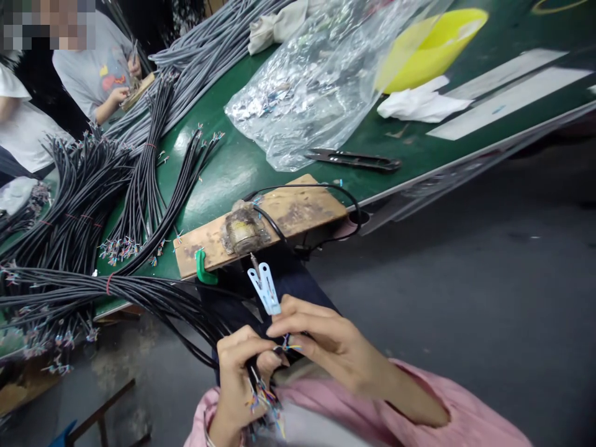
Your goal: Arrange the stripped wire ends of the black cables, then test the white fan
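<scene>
Green and shiny, a long table (218, 186) runs on a slant beside a dark grey floor (456, 279); two other people are at the far left, one in a grey shirt (93, 77) and one in a white top (23, 121); grey cables (209, 49) and heaps of thin black ones lie on that side; a clear plastic bag (298, 112) full of little bits sits by a yellow bowl (428, 53), white tissue (421, 105) and black snips (356, 160).

Close to the person, a wooden board (307, 205) lies at the table's edge, with a dirty lump (245, 230) and a green clip (203, 267) on it; a blue peg (264, 288) is just above the right hand (335, 338), and I cannot tell if they touch.

Both hands are over the lap; the left hand (237, 369) has its fingers closed round some black cables (162, 295), which come from the left with a red tie (109, 284) around them; coloured wires (291, 346) poke out of one end, and the right thumb and first finger pinch them; more bright ends (265, 397) hang below the left hand.
</scene>
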### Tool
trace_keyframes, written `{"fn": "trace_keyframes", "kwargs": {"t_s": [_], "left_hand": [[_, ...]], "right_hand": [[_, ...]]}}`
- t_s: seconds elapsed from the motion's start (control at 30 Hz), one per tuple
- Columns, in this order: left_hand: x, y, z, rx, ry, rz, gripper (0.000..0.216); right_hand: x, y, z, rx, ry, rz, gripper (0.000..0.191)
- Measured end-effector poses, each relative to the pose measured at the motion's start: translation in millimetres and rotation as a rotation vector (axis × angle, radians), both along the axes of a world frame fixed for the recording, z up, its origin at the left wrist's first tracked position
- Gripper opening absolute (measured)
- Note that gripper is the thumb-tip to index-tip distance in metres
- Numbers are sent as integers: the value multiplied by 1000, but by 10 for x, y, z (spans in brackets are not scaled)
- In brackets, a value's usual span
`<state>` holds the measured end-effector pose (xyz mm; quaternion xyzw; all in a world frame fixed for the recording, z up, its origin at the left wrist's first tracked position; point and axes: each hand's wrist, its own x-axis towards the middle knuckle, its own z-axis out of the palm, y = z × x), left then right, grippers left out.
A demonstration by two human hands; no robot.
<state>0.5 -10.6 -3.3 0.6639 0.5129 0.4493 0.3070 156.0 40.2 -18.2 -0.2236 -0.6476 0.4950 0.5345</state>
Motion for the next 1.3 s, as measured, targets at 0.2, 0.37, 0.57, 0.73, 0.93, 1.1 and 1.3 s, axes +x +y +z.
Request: {"fn": "trace_keyframes", "kwargs": {"t_s": [0.2,0.37,0.57,0.73,0.93,1.1,1.3], "left_hand": [[9,-10,16,-36,50,32,39],[23,4,33,-44,83,75,40],[6,-37,-35,-97,98,85,21],[18,-76,-99,-5,61,-4,21],[-45,-114,-141,40,158,-115,18],[-89,-137,-137,96,87,-132,18],[-20,-108,-25,99,26,-81,20]], "right_hand": [[16,2,-28,28,-6,-14,26],[59,-4,-48,50,-50,-43,18],[60,-44,-29,11,-119,-85,19],[-41,-100,-27,-260,26,31,30],[-69,-106,15,-170,13,21,34],[30,-74,81,89,-168,-229,21],[1,-98,98,246,-171,-214,22]]}}
